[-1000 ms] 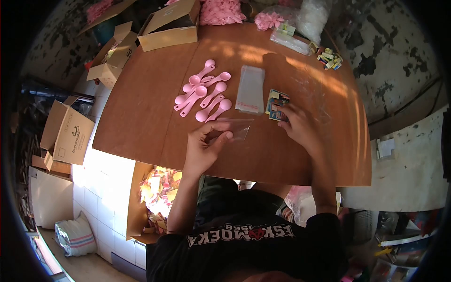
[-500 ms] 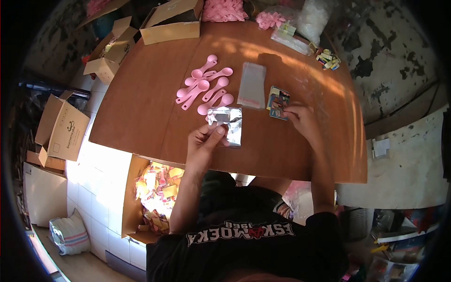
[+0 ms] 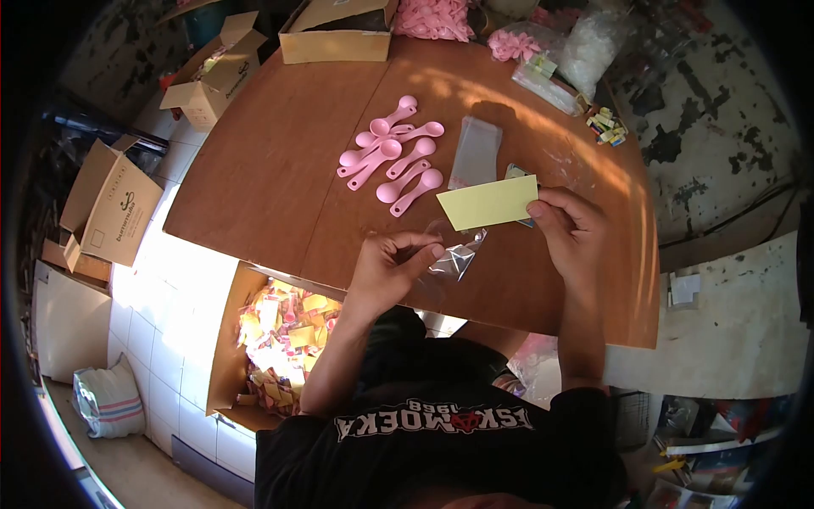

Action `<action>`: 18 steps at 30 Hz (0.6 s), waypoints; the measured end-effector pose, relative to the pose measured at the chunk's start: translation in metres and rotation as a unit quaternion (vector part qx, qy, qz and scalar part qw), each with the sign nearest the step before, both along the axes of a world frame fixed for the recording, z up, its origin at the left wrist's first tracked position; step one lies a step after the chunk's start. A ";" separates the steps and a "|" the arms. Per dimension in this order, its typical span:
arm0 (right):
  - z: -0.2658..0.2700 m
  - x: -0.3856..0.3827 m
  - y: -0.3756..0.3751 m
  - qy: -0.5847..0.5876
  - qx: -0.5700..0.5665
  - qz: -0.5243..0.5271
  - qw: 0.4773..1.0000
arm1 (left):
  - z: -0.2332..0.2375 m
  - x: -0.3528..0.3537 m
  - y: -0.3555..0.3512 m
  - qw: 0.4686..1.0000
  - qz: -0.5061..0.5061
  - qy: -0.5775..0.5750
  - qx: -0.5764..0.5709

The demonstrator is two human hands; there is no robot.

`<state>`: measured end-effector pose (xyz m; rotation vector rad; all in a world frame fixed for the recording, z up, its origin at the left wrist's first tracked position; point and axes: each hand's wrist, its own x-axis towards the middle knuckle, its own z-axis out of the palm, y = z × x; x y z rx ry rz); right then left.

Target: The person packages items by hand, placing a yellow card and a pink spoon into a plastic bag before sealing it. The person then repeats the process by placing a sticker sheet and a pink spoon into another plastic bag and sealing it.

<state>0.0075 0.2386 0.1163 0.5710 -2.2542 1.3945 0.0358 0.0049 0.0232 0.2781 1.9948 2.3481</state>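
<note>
My left hand [image 3: 394, 267] pinches a small clear plastic bag [image 3: 459, 259], which catches the light over the table's near part. Between the thumb and fingers of my right hand [image 3: 570, 222] is a card [image 3: 492, 202], its plain yellow side showing. The card partly covers a stack of printed cards [image 3: 519, 172] lying on the table. Behind it lies a pile of flat clear plastic bags [image 3: 477, 148]. Several pink measuring spoons [image 3: 392, 151] are heaped to the left of these, apart from both hands.
The brown wooden table [image 3: 263, 170] bears an open carton [image 3: 336, 47], pink pieces in plastic [image 3: 432, 19] and small yellow packs [image 3: 606, 127] along its far side. Below its near edge stands a box of filled packets [image 3: 288, 339]. More cartons [image 3: 119, 204] stand on the left.
My right hand has lifted a card from the stack and turned its yellow side into view. The bag in my left hand has moved slightly right and tilted.
</note>
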 end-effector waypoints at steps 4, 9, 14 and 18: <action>0.002 -0.010 -0.001 -0.030 0.078 0.075 0.994 | 0.009 -0.001 -0.003 1.000 0.003 0.014 -0.005; 0.004 -0.009 -0.002 -0.013 0.126 0.077 0.989 | -0.001 -0.007 -0.002 0.999 -0.038 0.010 0.001; -0.009 -0.010 0.012 -0.263 -0.080 0.248 0.929 | 0.000 -0.009 0.003 0.998 -0.025 0.019 0.053; -0.034 -0.003 -0.003 -0.330 -0.088 0.398 0.851 | -0.001 -0.012 0.016 0.995 -0.028 0.046 0.083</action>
